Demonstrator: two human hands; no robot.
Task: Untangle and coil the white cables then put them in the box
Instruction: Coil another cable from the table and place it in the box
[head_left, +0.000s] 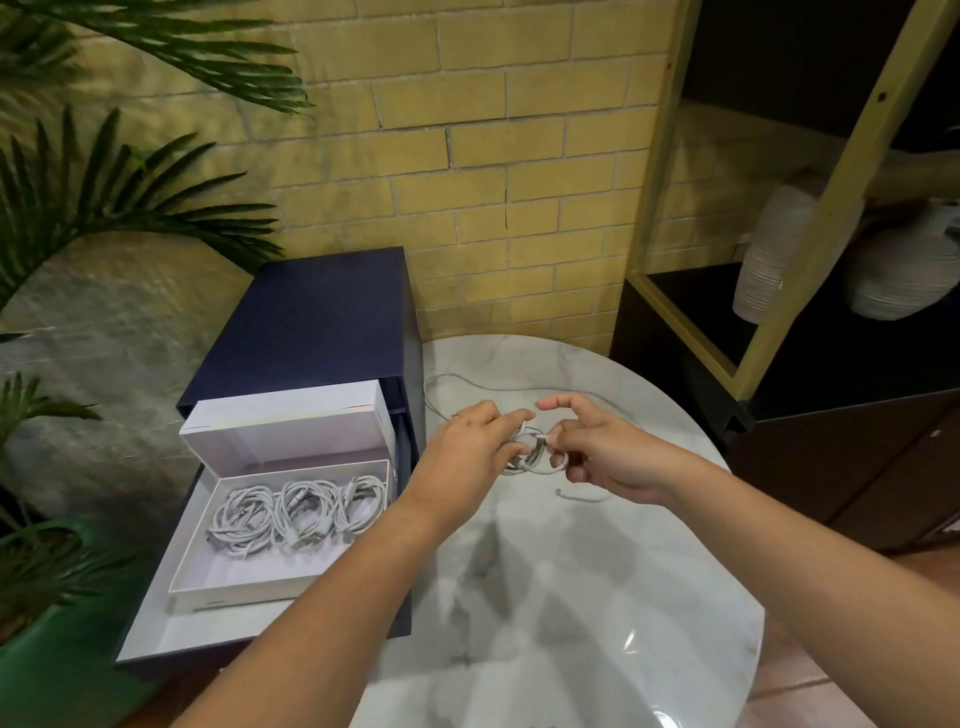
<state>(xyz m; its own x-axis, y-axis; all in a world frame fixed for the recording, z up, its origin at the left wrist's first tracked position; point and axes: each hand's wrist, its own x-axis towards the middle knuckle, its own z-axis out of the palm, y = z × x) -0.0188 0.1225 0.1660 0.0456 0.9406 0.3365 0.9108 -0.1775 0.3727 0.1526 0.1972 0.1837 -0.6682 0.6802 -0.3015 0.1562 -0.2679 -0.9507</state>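
Head view: a half-made coil of white cable is pinched from both sides by the left hand and the right hand above the table, its loose tail is laid beyond them, and the box, well to the left, is judged nearer the left hand.

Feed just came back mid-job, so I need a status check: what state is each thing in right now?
White box: open, lid propped up.
Coiled cables: three bundles, inside the box.
Held cable: partly coiled, loose ends lying on the table.
Left hand: grips the coil.
Right hand: pinches the coil.
Drawer: pulled out, box resting in it.
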